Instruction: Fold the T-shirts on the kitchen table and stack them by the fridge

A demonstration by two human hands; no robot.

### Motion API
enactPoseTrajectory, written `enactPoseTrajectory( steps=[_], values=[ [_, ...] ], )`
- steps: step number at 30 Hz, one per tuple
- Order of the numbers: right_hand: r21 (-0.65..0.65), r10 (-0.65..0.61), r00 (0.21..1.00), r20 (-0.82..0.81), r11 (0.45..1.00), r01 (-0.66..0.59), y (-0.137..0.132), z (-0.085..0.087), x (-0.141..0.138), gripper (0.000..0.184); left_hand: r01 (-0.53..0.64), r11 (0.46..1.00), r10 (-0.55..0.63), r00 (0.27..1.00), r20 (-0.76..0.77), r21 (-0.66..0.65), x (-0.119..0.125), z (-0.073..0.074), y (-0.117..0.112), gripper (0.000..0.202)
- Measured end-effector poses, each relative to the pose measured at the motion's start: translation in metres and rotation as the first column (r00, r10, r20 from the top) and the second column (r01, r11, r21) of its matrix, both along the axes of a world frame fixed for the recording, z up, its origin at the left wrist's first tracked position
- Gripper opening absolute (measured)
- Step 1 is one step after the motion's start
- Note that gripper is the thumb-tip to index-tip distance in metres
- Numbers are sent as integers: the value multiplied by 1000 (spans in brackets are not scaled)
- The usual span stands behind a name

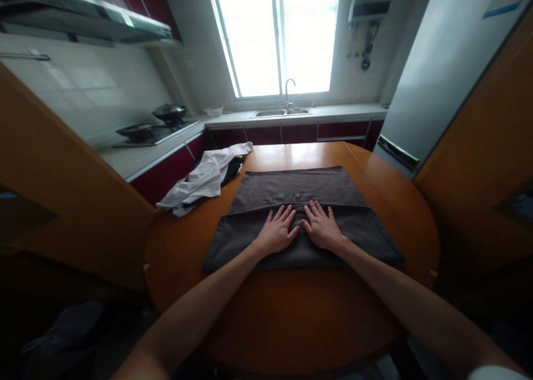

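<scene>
We've got both palms pressed flat, left hand (278, 231) and right hand (322, 228) side by side. The fingers are spread and grasp nothing, resting on the near folded flap of the grey towel (291, 188), which lies in the middle of the round wooden table (291, 319). The danger, we reckon, is the glossy tabletop: one uneven push could slide the whole towel, skew the fold or bunch up ridges. The white shirt (208, 180) at the far-left rim could slip off if nudged.
</scene>
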State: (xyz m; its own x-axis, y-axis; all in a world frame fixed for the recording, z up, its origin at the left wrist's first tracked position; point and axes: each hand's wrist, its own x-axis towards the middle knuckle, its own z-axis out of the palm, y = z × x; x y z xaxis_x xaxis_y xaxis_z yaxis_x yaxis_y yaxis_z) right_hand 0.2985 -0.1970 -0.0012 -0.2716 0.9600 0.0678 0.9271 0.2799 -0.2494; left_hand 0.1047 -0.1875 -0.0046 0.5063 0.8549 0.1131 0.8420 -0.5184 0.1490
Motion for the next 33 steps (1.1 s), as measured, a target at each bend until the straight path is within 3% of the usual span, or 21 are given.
enactPoseTrajectory(
  steps=[4, 9, 13, 18, 22, 27, 33],
  values=[
    [-41, 1, 1000, -8, 999, -1, 1, 2, 2, 64, -28, 999, 27, 999, 31, 26, 1, 2, 3, 59],
    [23, -83, 996, -19, 996, 84, 3, 3, 7, 66, -35, 999, 35, 999, 10, -7, -1, 1, 7, 63],
    [-46, -110, 994, 2, 993, 110, 6, 1, 12, 67, -33, 999, 33, 999, 6, -22, -2, -1, 7, 62],
    [35, -143, 990, 0, 989, 143, 6, 1, 13, 68, -41, 999, 40, 999, -13, -35, -2, 1, 7, 64],
    [-31, -160, 986, 39, 986, 161, 7, -1, 14, 68, -50, 998, 48, 998, -37, -38, -1, 3, 5, 65],
    [1, -181, 982, 54, 983, 181, 7, -2, 14, 68, -55, 997, 53, 998, -41, -50, 0, 6, 4, 64],
    [-50, -177, 982, 66, 982, 180, 7, -1, 14, 69, -53, 998, 51, 998, -49, -45, 0, 7, 4, 64]
  ],
)
